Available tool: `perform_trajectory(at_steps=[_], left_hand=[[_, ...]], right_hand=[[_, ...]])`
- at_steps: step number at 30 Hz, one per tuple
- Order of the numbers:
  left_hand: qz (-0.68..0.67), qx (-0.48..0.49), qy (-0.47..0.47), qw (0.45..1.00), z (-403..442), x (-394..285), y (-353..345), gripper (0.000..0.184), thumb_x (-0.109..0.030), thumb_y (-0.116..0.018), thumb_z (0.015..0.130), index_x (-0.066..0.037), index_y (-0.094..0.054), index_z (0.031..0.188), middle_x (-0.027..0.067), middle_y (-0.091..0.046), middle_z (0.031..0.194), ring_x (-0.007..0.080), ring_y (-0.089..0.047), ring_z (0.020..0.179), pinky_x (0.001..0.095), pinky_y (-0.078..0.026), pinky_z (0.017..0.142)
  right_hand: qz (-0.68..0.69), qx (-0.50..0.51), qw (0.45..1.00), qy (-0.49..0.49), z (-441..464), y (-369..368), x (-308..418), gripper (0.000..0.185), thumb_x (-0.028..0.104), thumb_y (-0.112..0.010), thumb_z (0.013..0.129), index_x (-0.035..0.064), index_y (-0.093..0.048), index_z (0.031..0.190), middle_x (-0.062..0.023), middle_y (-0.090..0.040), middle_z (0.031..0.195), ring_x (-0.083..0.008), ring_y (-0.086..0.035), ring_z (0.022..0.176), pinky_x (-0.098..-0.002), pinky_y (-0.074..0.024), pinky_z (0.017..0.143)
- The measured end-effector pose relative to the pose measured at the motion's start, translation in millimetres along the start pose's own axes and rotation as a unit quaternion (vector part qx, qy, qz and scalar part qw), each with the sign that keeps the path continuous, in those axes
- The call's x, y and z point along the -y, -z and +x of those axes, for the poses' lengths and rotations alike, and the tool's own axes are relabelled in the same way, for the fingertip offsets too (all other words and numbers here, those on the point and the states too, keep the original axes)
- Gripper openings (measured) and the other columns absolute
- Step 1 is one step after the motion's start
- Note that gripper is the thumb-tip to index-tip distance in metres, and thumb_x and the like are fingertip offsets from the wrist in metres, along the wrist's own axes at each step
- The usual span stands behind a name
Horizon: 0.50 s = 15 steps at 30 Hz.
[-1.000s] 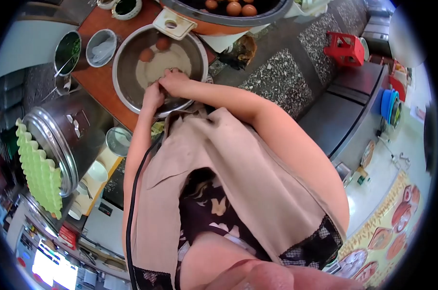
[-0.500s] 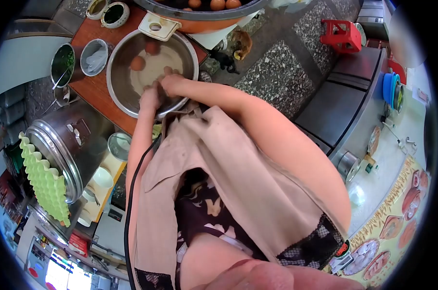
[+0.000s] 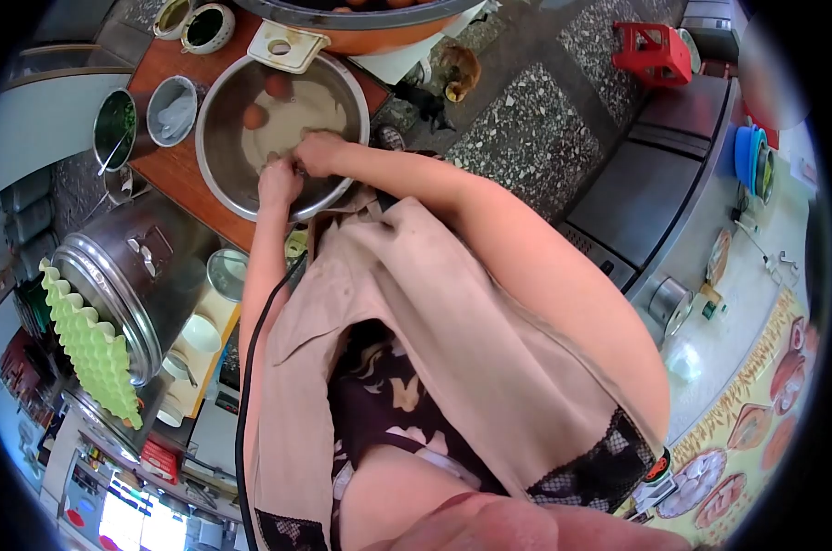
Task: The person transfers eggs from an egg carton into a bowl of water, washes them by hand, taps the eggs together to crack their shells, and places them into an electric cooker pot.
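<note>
A metal basin [image 3: 208, 165] stands on the wooden table, with whitish, cloudy liquid [image 3: 292, 124] inside. Two brown eggs [image 3: 254, 116] lie towards its far left side. My left hand [image 3: 280, 181] is over the near part of the basin, its fingers curled. Right beside it, my right hand [image 3: 318, 153] comes in from the right, with its fingers bent down and almost meeting those of the left. Whatever the fingers hold between them is hidden behind the hands.
Beyond the basin is a large orange pot [image 3: 388, 39] with brown eggs; a white plastic handle [image 3: 288, 46] overhangs the basin rim. Left are a container of white bags [image 3: 173, 112], a steel pot of chopped greens [image 3: 114, 129] and a green egg tray [image 3: 90, 349]. A red stool [image 3: 653, 53] stands right.
The whole view has shifted slightly, moving the basin and pot a little left and up. My hands stay together over the basin, with small finger movements.
</note>
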<state>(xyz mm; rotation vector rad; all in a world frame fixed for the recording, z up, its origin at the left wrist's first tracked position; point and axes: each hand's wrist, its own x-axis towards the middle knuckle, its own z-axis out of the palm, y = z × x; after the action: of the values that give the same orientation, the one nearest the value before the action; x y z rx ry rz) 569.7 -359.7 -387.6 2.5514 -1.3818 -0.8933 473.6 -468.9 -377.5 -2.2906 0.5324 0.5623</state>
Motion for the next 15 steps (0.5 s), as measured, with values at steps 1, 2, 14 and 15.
perform_trajectory(at_steps=[1, 2, 14, 15], left_hand=[[0.0, 0.0, 0.0, 1.0, 0.5, 3.4, -3.2, 0.024, -0.019, -0.061, 0.077, -0.006, -0.067, 0.097, 0.0215, -0.062, 0.103, 0.0396, -0.06, 0.093, 0.0465, -0.05, 0.08], [0.015, -0.027, -0.033, 0.999, -1.9, 3.0, -1.6, 0.026, -0.013, -0.061, 0.075, -0.007, -0.065, 0.1, 0.0225, -0.058, 0.106, 0.0409, -0.06, 0.092, 0.0476, -0.05, 0.079], [0.036, -0.001, 0.068, 0.997, -8.6, -23.5, 21.6, 0.028, -0.025, -0.056, 0.081, -0.007, -0.057, 0.102, 0.0223, -0.064, 0.091, 0.0413, -0.061, 0.089, 0.05, -0.049, 0.076], [0.053, -0.011, 0.076, 0.996, -7.5, -20.6, 18.8, 0.029, -0.03, -0.054, 0.082, -0.007, -0.058, 0.098, 0.022, -0.065, 0.085, 0.0412, -0.061, 0.089, 0.0499, -0.049, 0.076]], right_hand=[[0.003, -0.03, 0.999, 0.042, 1.2, -3.0, -1.7, 0.026, 0.019, -0.059, 0.077, 0.0085, -0.067, 0.1, -0.0218, -0.054, 0.117, -0.0378, -0.058, 0.102, -0.0431, -0.048, 0.086], [0.003, -0.031, 0.999, 0.042, -0.6, -2.1, -1.5, 0.026, 0.019, -0.059, 0.077, 0.0085, -0.067, 0.1, -0.0218, -0.054, 0.117, -0.0378, -0.058, 0.102, -0.0431, -0.048, 0.086], [0.017, -0.043, 0.996, -0.082, -10.4, 22.4, 4.2, 0.035, 0.028, -0.062, 0.074, 0.0035, -0.065, 0.099, -0.0212, -0.066, 0.095, -0.0349, -0.063, 0.093, -0.0441, -0.0493, 0.084], [0.02, -0.058, 0.995, -0.082, -9.1, 20.3, 3.7, 0.036, 0.031, -0.061, 0.074, 0.0038, -0.066, 0.097, -0.0212, -0.066, 0.096, -0.035, -0.063, 0.094, -0.0433, -0.0493, 0.084]])
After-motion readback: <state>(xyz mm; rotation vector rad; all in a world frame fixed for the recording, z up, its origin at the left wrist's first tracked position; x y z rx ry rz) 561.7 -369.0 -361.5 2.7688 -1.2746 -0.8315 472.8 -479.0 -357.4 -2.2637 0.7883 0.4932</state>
